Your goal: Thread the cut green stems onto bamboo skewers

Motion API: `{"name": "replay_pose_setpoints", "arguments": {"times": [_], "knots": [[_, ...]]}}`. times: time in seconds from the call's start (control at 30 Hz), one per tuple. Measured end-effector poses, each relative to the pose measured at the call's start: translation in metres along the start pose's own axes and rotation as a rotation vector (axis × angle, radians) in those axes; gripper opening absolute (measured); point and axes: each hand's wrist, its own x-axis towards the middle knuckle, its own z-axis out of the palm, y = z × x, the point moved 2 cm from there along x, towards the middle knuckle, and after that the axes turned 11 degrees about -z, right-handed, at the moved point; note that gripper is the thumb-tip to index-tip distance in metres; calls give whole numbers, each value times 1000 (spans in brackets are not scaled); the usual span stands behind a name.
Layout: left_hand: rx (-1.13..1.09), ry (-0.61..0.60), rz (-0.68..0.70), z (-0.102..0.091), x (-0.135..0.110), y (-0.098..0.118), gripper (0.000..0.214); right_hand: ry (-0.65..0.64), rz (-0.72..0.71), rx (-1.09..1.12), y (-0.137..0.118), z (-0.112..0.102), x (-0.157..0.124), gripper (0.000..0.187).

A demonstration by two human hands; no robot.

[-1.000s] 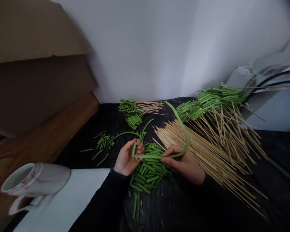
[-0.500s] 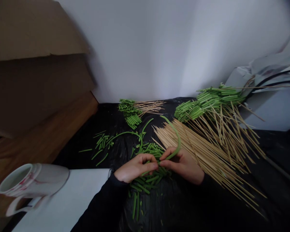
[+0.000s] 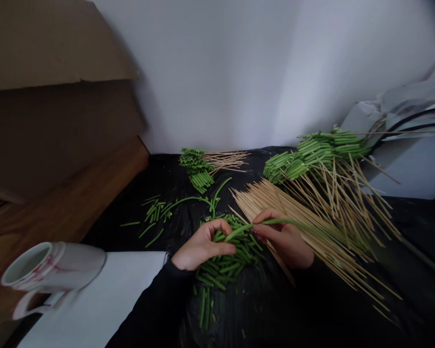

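My left hand [image 3: 203, 243] and my right hand [image 3: 283, 238] both pinch one long green stalk [image 3: 255, 224]. It runs between them and trails right, blurred, over the loose bamboo skewers [image 3: 311, 227]. Below both hands lies a pile of short cut green pieces [image 3: 227, 253] on the black plastic sheet [image 3: 275, 309]. My left fingers curl round the stalk's near end. My right fingers close on its middle, and one skewer [image 3: 281, 263] juts out from under that hand.
Skewered green bundles lie at the back centre [image 3: 195, 169] and back right [image 3: 311, 152]. Scattered green bits [image 3: 154, 215] lie to the left. A white mug [image 3: 43, 273] on a white sheet sits near left, a cardboard box [image 3: 50, 72] above it.
The stalk curved upward before; now it lies nearly flat, swung down to the right over the skewers. My left hand closed on its end, after holding a short piece a second ago.
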Motion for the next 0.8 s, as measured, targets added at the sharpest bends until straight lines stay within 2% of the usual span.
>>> {"name": "replay_pose_setpoints", "arguments": {"times": [0.2,0.3,0.43,0.6,0.67,0.8], "knots": [[86,56,104,-1,0,4,31,-5,-10,-6,3,-3,0,17],[145,139,161,-3,2,5,25,8,-17,-25,4,-3,1,18],[323,265,223,-4,4,5,18,14,-25,-114,-1,-1,1,20],[580,261,295,0,2,7,19,22,-39,-177,-6,2,2,23],[552,221,286,1,1,7,23,41,-48,-158,-6,2,3,24],[172,96,106,3,2,0,29,59,2,-59,-2,2,4,26]]}}
